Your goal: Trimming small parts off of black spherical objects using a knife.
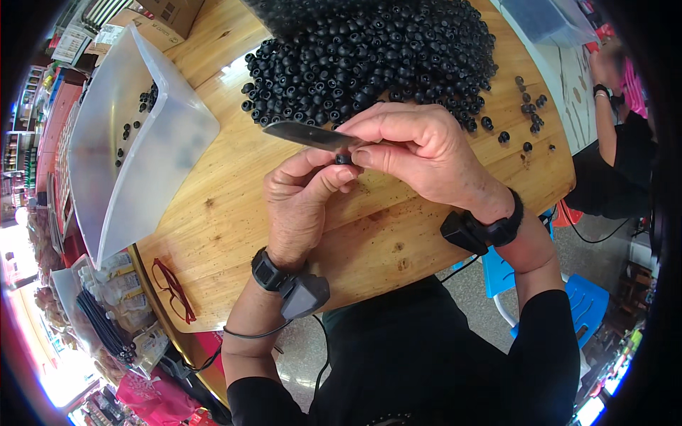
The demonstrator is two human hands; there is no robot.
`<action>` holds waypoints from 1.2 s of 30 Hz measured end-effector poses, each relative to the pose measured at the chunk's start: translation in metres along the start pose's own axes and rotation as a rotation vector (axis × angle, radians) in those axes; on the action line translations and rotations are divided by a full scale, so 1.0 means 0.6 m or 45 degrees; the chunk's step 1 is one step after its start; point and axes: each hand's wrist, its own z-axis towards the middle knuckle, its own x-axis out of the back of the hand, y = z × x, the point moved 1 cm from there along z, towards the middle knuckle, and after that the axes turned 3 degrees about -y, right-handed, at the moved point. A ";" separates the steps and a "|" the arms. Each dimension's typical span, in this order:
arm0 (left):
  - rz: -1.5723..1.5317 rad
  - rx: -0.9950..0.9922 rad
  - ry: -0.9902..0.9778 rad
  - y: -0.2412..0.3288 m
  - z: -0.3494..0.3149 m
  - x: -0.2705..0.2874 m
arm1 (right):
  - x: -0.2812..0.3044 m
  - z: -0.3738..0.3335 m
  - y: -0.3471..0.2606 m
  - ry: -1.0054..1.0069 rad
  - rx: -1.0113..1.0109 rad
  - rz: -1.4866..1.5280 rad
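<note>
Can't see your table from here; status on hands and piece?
Left hand pinching black piece. Right hand holding knife, blade close to piece. Black pile beyond, not blocking hands.

The left hand (297, 202) is curled into a pinch — the right hand (426, 153), likewise pinched, is held just beside it.

A honey-coloured, knotted wooden bench (383, 245) spans the room's middle, with a white, dark-veined tabletop (570, 92) beyond its right edge, blue plastic seating (588, 305) on speckled grey floor (479, 312), crowded shelves (30, 142) at left, and white light (53, 362) glaring lower left.
</note>
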 end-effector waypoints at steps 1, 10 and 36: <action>0.019 0.025 0.004 0.000 0.001 0.000 | 0.000 0.001 0.000 -0.002 -0.006 -0.042; 0.069 0.055 -0.004 0.002 -0.001 -0.002 | 0.004 0.001 0.005 -0.003 -0.274 0.154; -0.088 -0.029 -0.159 -0.003 0.005 0.006 | 0.000 -0.003 0.008 0.094 -0.311 0.390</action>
